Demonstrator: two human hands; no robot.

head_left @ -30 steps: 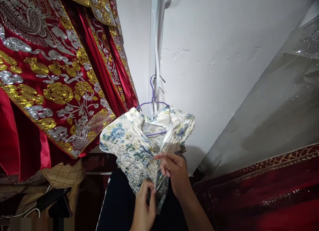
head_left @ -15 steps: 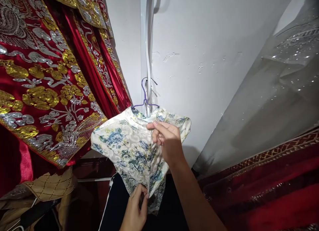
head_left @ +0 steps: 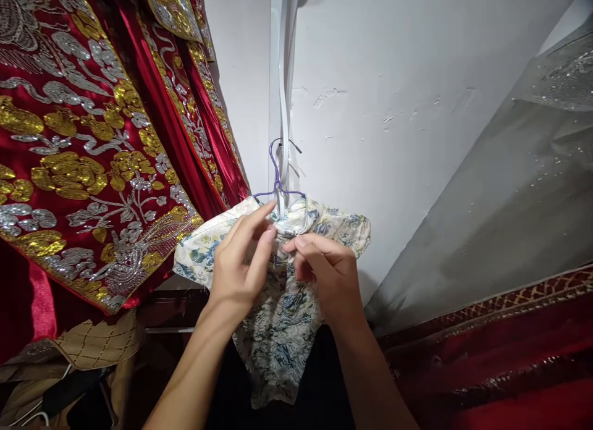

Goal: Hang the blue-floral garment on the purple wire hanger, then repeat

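A short-sleeved floral top (head_left: 282,331), white with blue and yellow-green flowers, hangs on a purple hanger (head_left: 277,186) against the wall. At its front neckline, my right hand (head_left: 331,272) has thumb and index finger pinched on the fabric just below the collar. My left hand (head_left: 238,260) is beside it at the left of the collar, index finger stretched toward the neck opening and thumb apart from it. Whether its fingertips touch the cloth is hard to see. Both hands cover part of the chest.
A red garment (head_left: 88,189) with gold and silver embroidery hangs close on the left. A white pole (head_left: 280,59) runs up the pale wall (head_left: 370,164). Sheer sparkling fabric (head_left: 500,170) and dark red cloth (head_left: 509,362) fill the right side. A beige quilted item (head_left: 99,343) lies lower left.
My left hand has let go of the top's lower front and risen to the collar. My right hand stays near the neckline, now pinching there. The view has shifted slightly.
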